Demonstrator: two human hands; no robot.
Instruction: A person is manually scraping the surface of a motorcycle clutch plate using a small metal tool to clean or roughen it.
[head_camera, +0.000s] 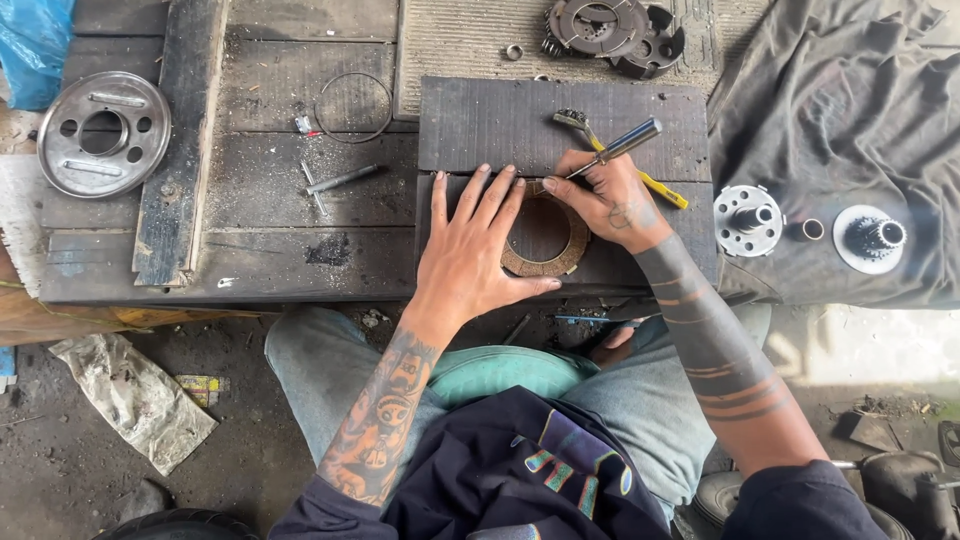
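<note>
Head view, from above.

— What lay under the hands?

— A brown friction ring (545, 236) lay flat on a dark board (470, 120), its hole facing up; being round, it had no long axis. The left hand (478, 245) pressed it, fingers spread open. The right hand (610, 200) gripped a metal-handled tool (620, 144), its shaft slanting up to the right, tip at the ring's upper rim.

— How far along?

— Seemingly mid-work: tool on the ring. A yellow brush (600, 140) lay beside it, hub parts (748, 220) on grey cloth (830, 90), a steel disc (102, 132) far left.
</note>
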